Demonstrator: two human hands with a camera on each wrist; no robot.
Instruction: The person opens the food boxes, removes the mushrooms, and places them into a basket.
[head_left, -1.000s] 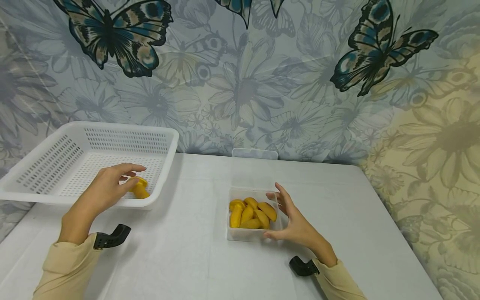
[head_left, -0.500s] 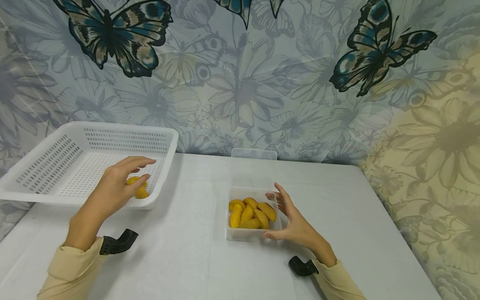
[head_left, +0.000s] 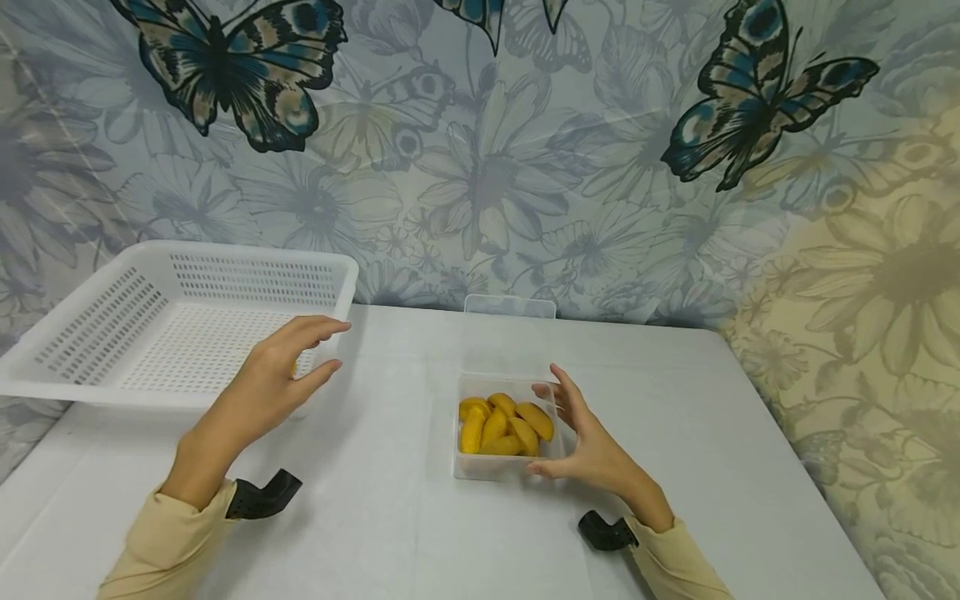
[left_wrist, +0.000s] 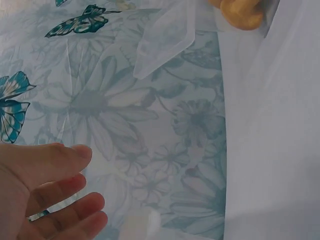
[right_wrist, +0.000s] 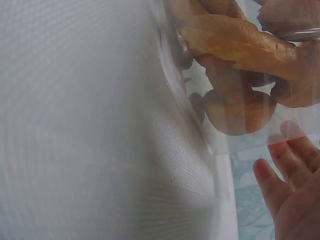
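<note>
My left hand (head_left: 273, 371) is in the air over the right front corner of the white basket (head_left: 150, 398), thumb and fingers apart, with nothing between them. A sliver of a yellow banana-shaped piece (head_left: 293, 367) in the basket shows behind it. My right hand (head_left: 588, 442) holds a clear plastic box (head_left: 487, 468) by its right side, thumb at the front wall, fingers at the back corner. Several small yellow bananas (head_left: 494, 427) lie in the box. In the right wrist view the fingers (right_wrist: 282, 155) lie close by the see-through wall, with bananas (right_wrist: 240, 45) behind it.
Behind the box its clear lid (head_left: 510, 307) stands open toward the wall. A white cloth covers the table (head_left: 390, 517). The butterfly-and-flower backdrop (head_left: 487, 167) rises right at the table's back edge. A black wrist mount (head_left: 264, 495) sticks out from the left sleeve.
My left hand has moved right, from over the yellow piece in the basket to the basket's right rim, with its fingers spreading wider. The right hand and box have stayed in place.
</note>
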